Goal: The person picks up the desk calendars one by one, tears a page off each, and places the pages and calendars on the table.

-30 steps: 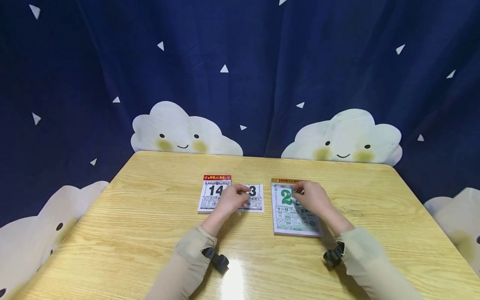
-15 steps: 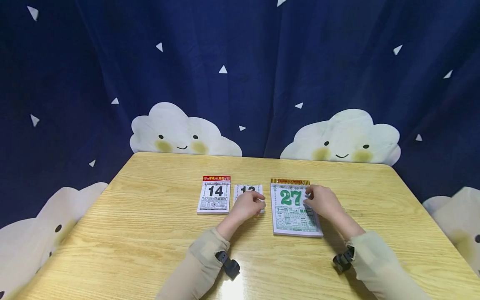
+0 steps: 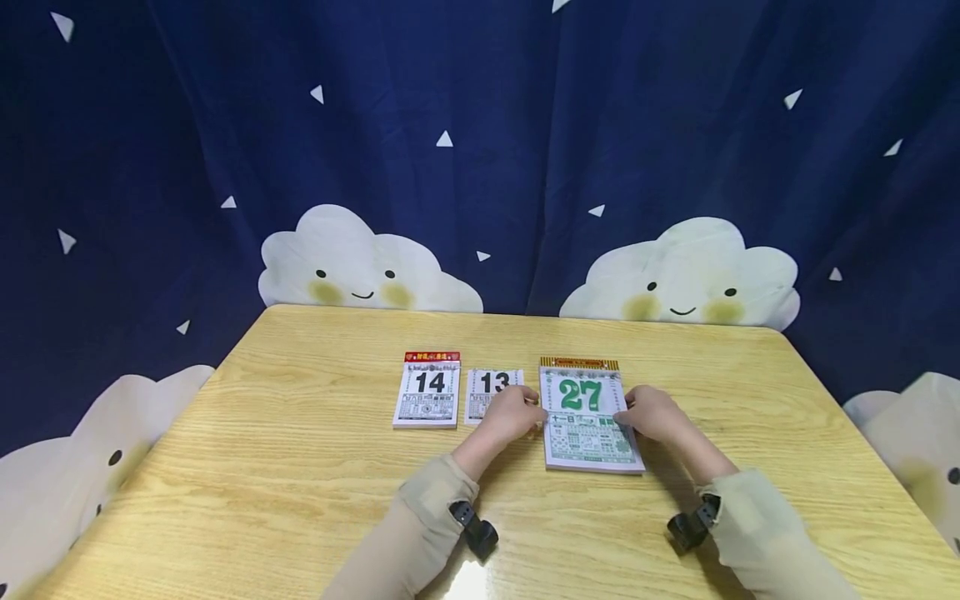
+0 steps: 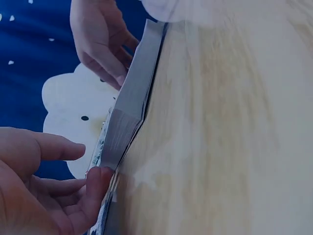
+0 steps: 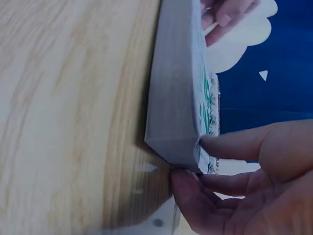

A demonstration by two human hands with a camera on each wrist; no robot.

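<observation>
A thick tear-off calendar (image 3: 583, 442) with a green 27 and a yellow-and-red striped header lies flat on the table, between the two hands. My right hand (image 3: 656, 417) pinches its right edge; in the right wrist view the thumb (image 5: 230, 146) touches the front face and the fingertips (image 5: 183, 178) meet the side near the table. On the other side, my left hand (image 3: 508, 417) is at the left edge. The left wrist view shows its fingertips (image 4: 100, 176) by the pad's side, with the thumb (image 4: 63, 148) standing apart from the face.
To the left lies a smaller red-headed calendar (image 3: 429, 400) showing 14. Beside it a loose sheet (image 3: 480, 404) reads 13, partly covered by the left hand. The wooden table (image 3: 300, 467) ends at a dark blue curtain (image 3: 480, 150) with clouds.
My left hand has moved right, off the two smaller sheets, to the large calendar's left edge. My right hand has slid from over the 27 to the right edge, uncovering the number.
</observation>
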